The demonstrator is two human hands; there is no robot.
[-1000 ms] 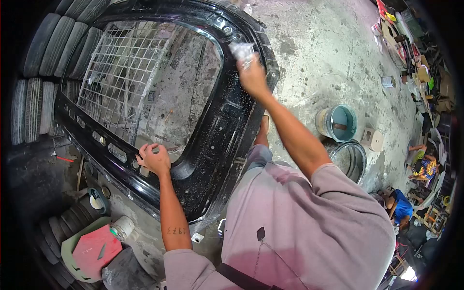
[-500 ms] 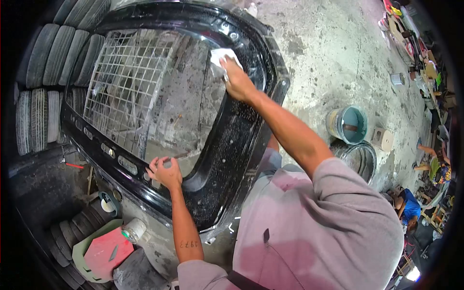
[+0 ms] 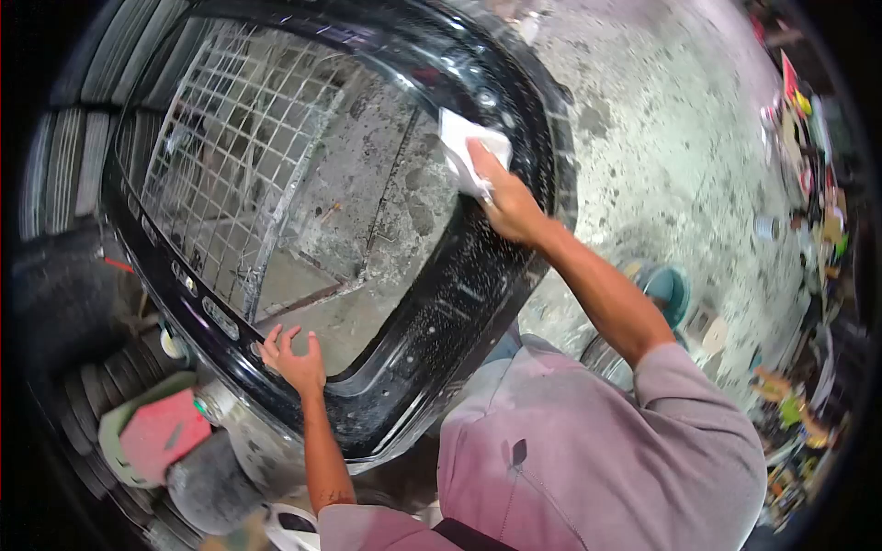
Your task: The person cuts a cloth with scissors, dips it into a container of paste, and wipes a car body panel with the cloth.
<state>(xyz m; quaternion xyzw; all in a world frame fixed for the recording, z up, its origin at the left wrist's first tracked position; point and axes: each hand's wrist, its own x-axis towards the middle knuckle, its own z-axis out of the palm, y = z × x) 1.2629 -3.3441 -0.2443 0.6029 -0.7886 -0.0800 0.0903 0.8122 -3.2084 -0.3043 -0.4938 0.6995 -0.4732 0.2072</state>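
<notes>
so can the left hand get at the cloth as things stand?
Probably yes: the left hand looks empty, and no obstacle shows across the opening in the panel. The right hand grips the cloth, though, so it may have to let go.

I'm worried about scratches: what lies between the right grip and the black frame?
A white cloth, held in the right grip, lies between it and the black frame, as the head view shows.
</notes>
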